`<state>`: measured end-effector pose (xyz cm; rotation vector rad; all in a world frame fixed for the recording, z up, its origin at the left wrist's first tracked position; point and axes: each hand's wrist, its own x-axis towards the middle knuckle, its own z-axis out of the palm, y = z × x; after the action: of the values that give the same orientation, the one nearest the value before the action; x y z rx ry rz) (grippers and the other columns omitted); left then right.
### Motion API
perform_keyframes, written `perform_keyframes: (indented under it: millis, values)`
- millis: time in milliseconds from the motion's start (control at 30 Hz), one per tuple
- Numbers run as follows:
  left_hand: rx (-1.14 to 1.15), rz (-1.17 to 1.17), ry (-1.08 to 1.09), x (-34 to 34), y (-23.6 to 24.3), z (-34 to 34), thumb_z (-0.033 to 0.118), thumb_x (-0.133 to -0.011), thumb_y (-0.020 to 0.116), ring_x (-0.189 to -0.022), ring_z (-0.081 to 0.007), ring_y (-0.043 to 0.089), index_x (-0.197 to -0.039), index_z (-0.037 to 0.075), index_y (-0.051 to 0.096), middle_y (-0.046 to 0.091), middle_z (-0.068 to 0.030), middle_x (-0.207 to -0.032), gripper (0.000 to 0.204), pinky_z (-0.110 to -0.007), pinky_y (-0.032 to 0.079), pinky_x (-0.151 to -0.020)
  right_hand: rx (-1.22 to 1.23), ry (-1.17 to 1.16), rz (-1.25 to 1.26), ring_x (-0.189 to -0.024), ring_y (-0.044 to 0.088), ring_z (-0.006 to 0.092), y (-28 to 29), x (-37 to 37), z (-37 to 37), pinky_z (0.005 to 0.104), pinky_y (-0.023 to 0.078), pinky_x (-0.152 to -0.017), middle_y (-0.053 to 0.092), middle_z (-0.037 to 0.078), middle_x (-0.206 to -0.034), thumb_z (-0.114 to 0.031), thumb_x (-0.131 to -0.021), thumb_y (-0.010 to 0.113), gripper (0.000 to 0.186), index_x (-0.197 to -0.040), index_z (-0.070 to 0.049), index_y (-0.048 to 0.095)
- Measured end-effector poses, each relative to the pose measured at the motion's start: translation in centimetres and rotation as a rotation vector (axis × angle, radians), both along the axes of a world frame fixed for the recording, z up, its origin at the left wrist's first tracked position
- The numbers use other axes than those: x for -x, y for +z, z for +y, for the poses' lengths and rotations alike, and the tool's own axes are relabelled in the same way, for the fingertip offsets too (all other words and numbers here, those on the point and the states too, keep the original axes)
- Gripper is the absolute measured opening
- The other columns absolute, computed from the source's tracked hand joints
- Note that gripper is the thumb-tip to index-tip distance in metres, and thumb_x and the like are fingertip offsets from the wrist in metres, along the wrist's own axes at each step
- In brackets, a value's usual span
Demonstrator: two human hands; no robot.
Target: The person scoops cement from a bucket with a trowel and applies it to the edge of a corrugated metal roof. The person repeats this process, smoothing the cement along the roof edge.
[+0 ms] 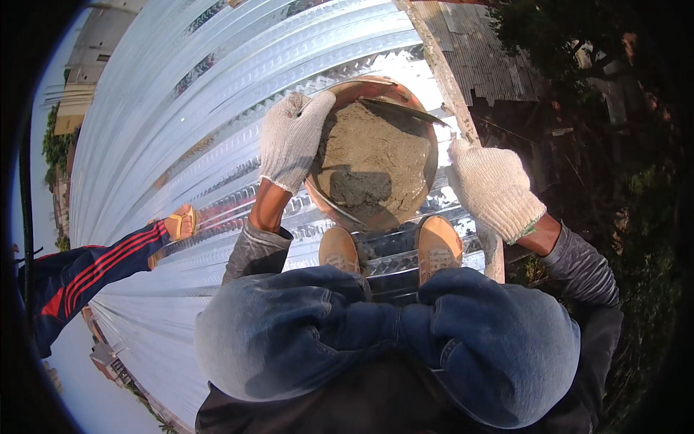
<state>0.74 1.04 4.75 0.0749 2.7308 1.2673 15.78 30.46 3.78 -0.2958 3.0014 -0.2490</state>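
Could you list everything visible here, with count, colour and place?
basin: 1, reddish, centre
mix: 1 mass, brown, inside basin
flat blade: 1, dark, basin's upper right
metal sheets: several, silvery, underfoot, left
ledge: 1, pale, sheets' right edge
old roof: 1, grey, top right
trees: several, green, right, far left
buildings: several, pale, far left
sky: 1, bluish, left
other person's trousers: 1 pair, navy, red stripes, left
sandal: 1 clearly, yellow, left
shoes: 2, tan, below basin
jeans: 1 pair, blue, below
sleeves: 2, grey, beside jeans
left grip: 1, white glove, basin's rim
right grip: 1, white glove, basin's right
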Motion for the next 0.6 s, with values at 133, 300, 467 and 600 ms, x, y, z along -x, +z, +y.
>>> perform_keyframes:
  millis: [133,300,467,600]
  values:
    - [-0.137,-0.049,0.036,0.0,-2.3,0.4,0.043,-0.099,0.079,-0.070,-0.0088,0.054,-0.082,0.000,0.068,0.061,0.0008,-0.073,0.047,-0.031,0.047,-0.063,0.285,0.138,0.103,-0.079,0.078,0.0327,-6.0,-4.7,-1.8,0.0456,0.061,-0.067,0.075,0.017,-0.089,-0.017,-0.097,0.068,0.028,-0.119,0.001,0.068]
    - [-0.209,-0.042,0.069,-0.8,-2.3,-1.1,0.041,-0.101,0.079,-0.072,-0.0073,0.055,-0.084,0.001,0.070,0.066,0.0007,-0.077,0.044,-0.029,0.047,-0.063,0.669,0.001,-0.355,-0.107,0.072,0.0300,-6.2,-7.2,-2.8,0.0428,0.059,-0.086,0.070,0.016,-0.118,-0.026,-0.106,0.062,0.043,-0.140,-0.001,0.061]
    - [-0.241,-0.023,0.054,-0.6,-2.9,-2.2,0.040,-0.100,0.080,-0.073,-0.0068,0.056,-0.086,0.001,0.073,0.068,0.0002,-0.078,0.042,-0.028,0.048,-0.063,0.466,0.056,-0.451,-0.080,0.076,0.0290,4.2,-2.1,-1.1,0.0403,0.061,-0.074,0.074,0.022,-0.087,-0.037,-0.106,0.067,0.043,-0.121,0.004,0.065]
    - [-0.188,-0.012,0.077,-1.0,-2.7,-1.4,0.041,-0.098,0.081,-0.072,-0.0080,0.058,-0.086,0.000,0.073,0.070,-0.0012,-0.078,0.043,-0.029,0.049,-0.063,1.430,-0.232,-0.947,-0.086,0.074,0.0199,0.4,-3.1,-0.5,0.0392,0.062,-0.080,0.074,0.013,-0.098,-0.044,-0.108,0.069,0.051,-0.131,0.002,0.066]
